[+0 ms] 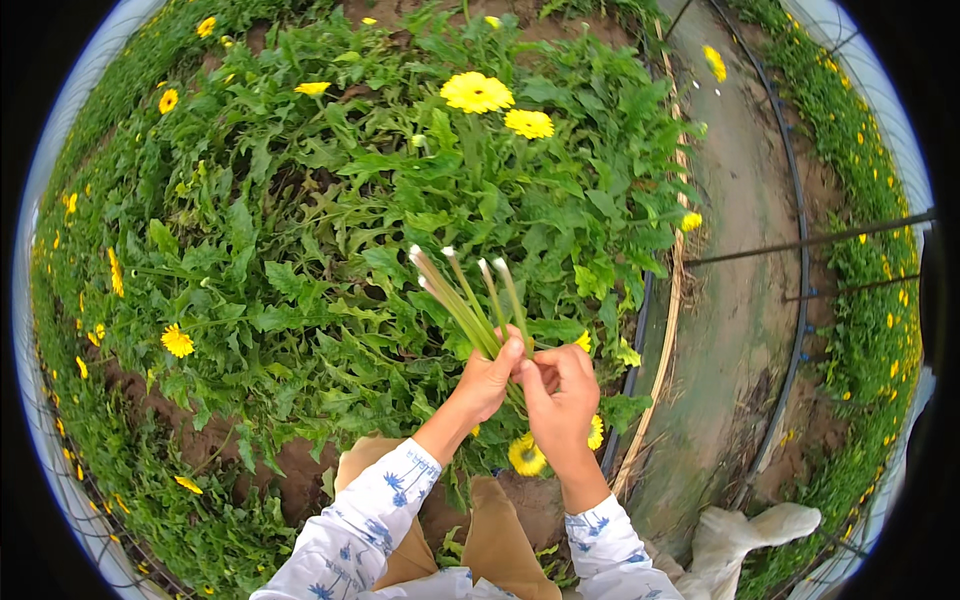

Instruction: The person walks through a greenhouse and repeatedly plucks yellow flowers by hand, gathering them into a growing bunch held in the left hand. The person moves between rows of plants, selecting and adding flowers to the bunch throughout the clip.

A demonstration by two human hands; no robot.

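A small bunch of gerbera stems (465,308) stands up from my hands, pale cut ends at the top and fanned apart. My left hand (487,378) is closed round the stems. Against it, my right hand (562,405) pinches at the right side of the same bunch, thumb and fingertips together. Yellow gerbera heads (527,455) show below the hands, pointing downward; whether all of them belong to the held stems is partly hidden by my right hand.
Leafy gerbera plants (330,230) fill the bed ahead, with yellow blooms (477,92) standing above them. To the right run a bamboo strip (668,330), a greenish path (725,330), a black hose (803,230) and thin dark wires (800,243). White crumpled material (735,545) lies at lower right.
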